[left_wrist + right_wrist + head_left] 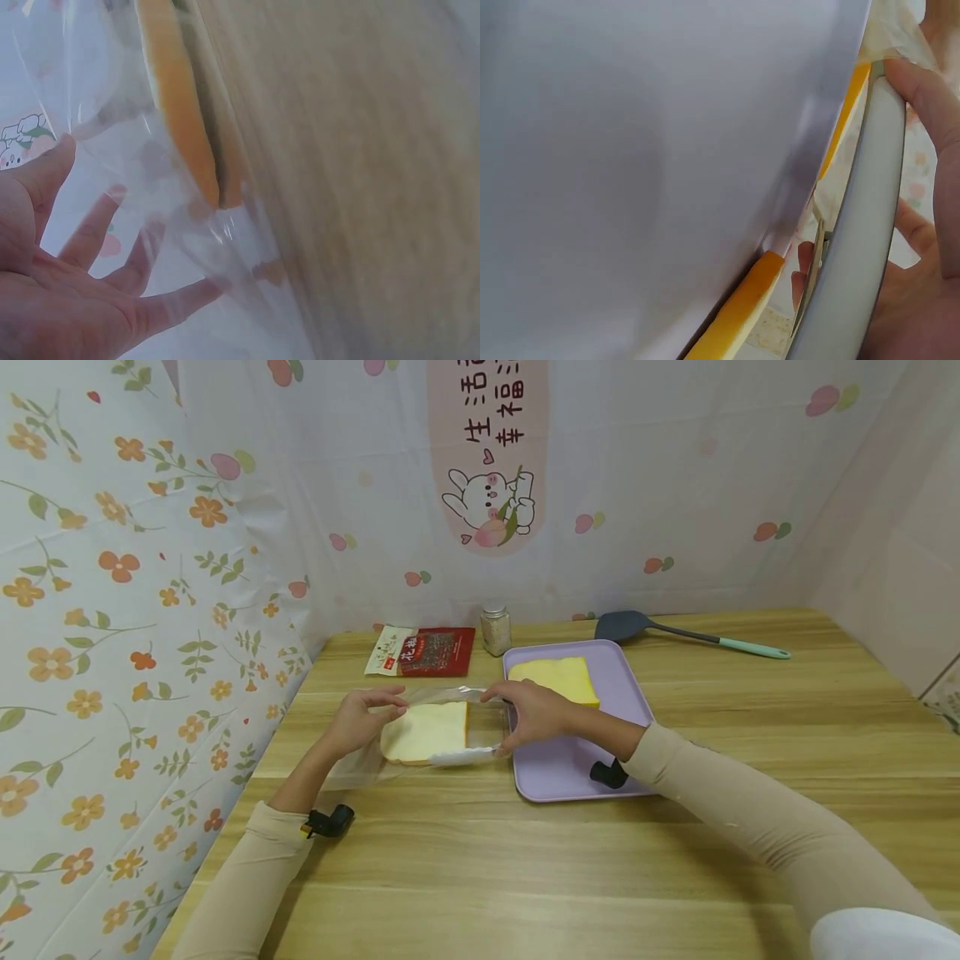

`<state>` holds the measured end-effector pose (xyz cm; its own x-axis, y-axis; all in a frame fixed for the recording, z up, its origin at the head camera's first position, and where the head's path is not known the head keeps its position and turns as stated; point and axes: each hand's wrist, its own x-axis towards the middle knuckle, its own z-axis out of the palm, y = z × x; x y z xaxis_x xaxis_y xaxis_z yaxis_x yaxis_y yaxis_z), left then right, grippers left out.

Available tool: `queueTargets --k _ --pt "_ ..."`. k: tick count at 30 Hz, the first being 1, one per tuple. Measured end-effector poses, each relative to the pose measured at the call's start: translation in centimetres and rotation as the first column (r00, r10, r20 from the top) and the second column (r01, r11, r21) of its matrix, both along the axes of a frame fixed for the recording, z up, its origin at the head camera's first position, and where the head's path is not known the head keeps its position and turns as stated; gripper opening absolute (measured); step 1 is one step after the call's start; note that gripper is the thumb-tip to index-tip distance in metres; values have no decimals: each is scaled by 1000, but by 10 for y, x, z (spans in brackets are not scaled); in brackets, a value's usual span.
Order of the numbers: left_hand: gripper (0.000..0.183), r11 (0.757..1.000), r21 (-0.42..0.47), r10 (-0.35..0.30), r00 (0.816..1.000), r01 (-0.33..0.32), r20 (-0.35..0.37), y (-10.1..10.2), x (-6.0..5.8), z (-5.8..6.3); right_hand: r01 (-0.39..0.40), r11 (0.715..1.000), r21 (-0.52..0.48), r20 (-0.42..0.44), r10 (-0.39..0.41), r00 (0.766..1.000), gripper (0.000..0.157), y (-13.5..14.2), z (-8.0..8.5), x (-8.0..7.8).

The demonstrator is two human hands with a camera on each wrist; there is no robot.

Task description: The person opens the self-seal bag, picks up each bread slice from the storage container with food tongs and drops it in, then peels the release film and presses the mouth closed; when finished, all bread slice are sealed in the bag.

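A pale bread slice (427, 732) with a brown crust lies beneath clear plastic film (352, 772) near the middle of the table. At the film's left part, my left hand (358, 722) pinches it between thumb and index finger; the other fingers spread behind the film in the left wrist view. My right hand (542, 714) grips a long object with a white curved side (859, 217), at the slice's right end. What kind of object this is I cannot tell. A second, yellow bread slice (558, 678) rests on the lavender tray (622, 693), beside my right hand.
A red and cream spice packet (435, 652) and a glass jar (496, 631) stand at the back. Right of them lies a dark spatula (675, 628) with a mint handle. Patterned cloth walls (375, 527) border the wooden table (480, 877).
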<state>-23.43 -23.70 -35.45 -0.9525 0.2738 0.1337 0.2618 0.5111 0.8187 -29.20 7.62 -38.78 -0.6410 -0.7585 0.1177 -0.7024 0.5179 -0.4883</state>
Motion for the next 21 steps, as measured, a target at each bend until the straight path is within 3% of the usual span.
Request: queueTargets --k 9,16,21 --pt "21 1000 -17 -4 1000 4 20 0 -1 0 39 999 18 -1 -39 999 87 8 2 8" --pt "22 1000 5 -6 1000 6 1 -13 -20 -27 55 998 16 -29 -54 998 88 12 2 12" --pt "21 1000 -5 -11 1000 11 -19 -16 -21 -31 56 998 12 -37 -56 998 89 16 3 17"
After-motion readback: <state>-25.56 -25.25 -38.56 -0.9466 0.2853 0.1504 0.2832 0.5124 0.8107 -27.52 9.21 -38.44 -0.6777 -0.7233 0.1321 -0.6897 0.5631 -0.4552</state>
